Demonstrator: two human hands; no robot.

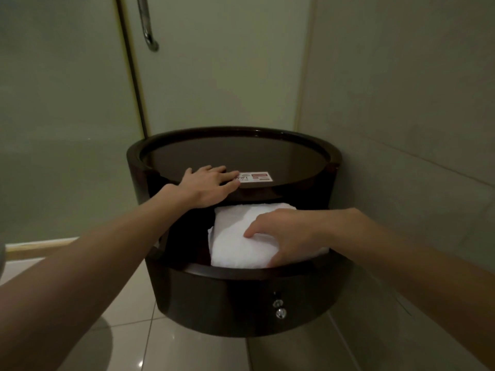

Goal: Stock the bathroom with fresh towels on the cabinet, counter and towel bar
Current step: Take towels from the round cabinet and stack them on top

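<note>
**A:** Which step is in hand?

**B:** The cabinet step, it is judged. A folded white towel (233, 236) is lodged in the open shelf of the round dark cabinet (241, 298), toward the shelf's right side, with its front fold at the shelf's front edge.

**A:** How are the hands set?

**B:** The towel's front right is held by the right hand (289, 234). Its grip is closed on the fold, with fingers curled over the top and the thumb at the front edge. The left hand (211, 184) is laid flat, fingers straight, on the cabinet top near its front edge, just beside a WiFi sticker (257, 177). Nothing is held by it.

**A:** What is called for next?

**B:** Probably the towel is to be pushed back and squared, so that nothing overhangs the front edge, and then let go. Whether the counter and towel bar are stocked cannot be told.
</note>
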